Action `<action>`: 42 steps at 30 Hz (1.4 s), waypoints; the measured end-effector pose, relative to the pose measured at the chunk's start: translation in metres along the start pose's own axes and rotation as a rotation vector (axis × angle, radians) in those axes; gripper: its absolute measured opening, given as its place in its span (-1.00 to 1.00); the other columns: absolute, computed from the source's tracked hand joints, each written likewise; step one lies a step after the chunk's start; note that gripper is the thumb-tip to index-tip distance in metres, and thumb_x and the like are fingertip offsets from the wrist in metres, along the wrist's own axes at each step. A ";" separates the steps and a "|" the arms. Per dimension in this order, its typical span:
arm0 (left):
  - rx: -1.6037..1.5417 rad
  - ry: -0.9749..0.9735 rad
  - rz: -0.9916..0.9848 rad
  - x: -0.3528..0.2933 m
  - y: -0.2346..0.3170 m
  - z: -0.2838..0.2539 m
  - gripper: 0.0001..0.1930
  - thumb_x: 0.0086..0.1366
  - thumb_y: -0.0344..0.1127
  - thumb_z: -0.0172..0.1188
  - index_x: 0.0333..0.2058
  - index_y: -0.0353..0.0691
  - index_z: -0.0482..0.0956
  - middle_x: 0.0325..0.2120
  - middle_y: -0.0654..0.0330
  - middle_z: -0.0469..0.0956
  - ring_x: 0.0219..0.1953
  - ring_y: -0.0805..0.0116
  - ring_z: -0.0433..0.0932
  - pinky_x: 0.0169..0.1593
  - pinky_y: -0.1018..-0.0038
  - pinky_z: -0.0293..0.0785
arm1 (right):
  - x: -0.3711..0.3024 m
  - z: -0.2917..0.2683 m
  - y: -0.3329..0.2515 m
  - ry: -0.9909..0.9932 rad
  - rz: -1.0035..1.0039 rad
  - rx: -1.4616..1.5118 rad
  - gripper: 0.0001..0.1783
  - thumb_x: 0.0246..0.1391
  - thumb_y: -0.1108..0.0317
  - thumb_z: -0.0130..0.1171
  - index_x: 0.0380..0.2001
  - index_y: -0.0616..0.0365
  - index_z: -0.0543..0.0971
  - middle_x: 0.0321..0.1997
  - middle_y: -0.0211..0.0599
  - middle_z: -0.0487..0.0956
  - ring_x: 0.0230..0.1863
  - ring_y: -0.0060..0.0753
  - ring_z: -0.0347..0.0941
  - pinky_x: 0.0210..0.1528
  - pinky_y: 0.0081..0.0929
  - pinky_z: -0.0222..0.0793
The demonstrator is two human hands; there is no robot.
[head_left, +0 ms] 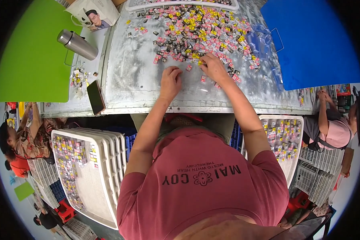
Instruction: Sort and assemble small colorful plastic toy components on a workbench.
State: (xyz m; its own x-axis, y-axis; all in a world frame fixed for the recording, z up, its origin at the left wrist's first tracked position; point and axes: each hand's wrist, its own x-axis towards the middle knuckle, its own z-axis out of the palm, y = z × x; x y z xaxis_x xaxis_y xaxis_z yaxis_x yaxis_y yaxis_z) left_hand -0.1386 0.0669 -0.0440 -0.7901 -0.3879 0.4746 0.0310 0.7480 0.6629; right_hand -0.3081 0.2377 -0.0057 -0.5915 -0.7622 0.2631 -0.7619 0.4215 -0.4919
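Observation:
A wide heap of small flat pieces in pink, black, yellow and white covers the far middle of the metal table. My right hand is at the heap's near edge, its fingers bent down among the pieces beside a yellow one. What its fingertips grip, if anything, is hidden. To the left, my left hand hovers over or rests on the bare metal with its fingers curled together; I cannot make out anything in them. A single pink piece lies between the two hands.
A white tray stands behind the heap. Clear plastic boxes lie by the blue panel. On the left are a steel flask, a phone and a green panel. White crates flank me; other people work on both sides.

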 end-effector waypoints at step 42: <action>0.182 -0.088 0.079 0.006 0.013 -0.002 -0.61 0.21 -0.25 0.35 0.03 -0.14 0.62 0.02 0.05 0.48 0.06 -0.02 0.46 0.10 0.15 0.43 | 0.020 0.026 -0.028 -0.021 -0.063 -0.035 -0.62 0.00 0.25 0.44 -0.10 0.08 0.66 -0.16 -0.17 0.55 -0.11 0.00 0.56 -0.06 -0.09 0.50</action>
State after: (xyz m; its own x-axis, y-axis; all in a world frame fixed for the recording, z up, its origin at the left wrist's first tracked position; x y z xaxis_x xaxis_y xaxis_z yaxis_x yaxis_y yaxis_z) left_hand -0.1413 0.0732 -0.0316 -0.8403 -0.2820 0.4631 -0.0101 0.8621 0.5066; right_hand -0.2920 0.1982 -0.0085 -0.5371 -0.7974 0.2750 -0.8061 0.3892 -0.4459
